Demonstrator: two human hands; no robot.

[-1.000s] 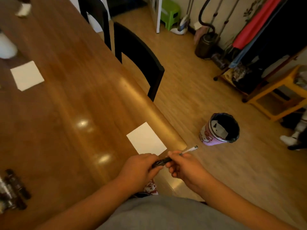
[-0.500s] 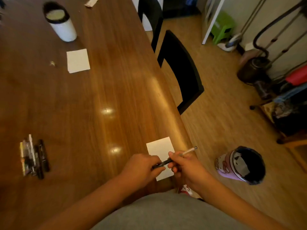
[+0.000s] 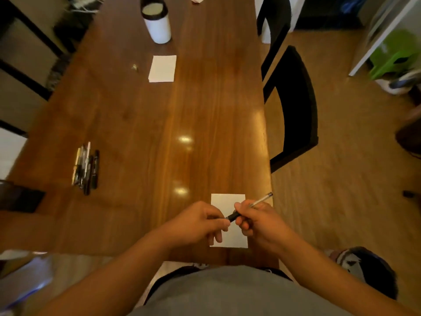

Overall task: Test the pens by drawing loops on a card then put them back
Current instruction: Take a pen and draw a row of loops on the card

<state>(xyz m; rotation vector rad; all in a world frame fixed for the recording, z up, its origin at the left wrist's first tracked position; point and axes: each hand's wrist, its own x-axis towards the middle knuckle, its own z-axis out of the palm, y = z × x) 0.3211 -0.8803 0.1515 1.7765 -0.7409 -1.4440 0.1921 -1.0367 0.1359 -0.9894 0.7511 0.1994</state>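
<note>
Two hands, one pen, view finally squared up

Table (image 3: 159, 124) had swung fully into view, card (image 3: 227, 199) now right under both hands. Left hand (image 3: 200, 221) pinched the dark cap end, right hand (image 3: 255, 222) gripped the pen (image 3: 234, 216) barrel, probably uncapping, so no loops yet

Both hands met above a white card (image 3: 229, 202) at the desk's (image 3: 141, 124) 5 o'clock edge. The left hand (image 3: 196, 221) pinched the dark end of a pen (image 3: 248, 207); the right hand (image 3: 257, 221) kept its grip on the clear barrel. Spare pens (image 3: 86, 167) lay bunched at 9 o'clock, a second card (image 3: 162, 68) and a white cup (image 3: 157, 20) at 12 o'clock.
</note>
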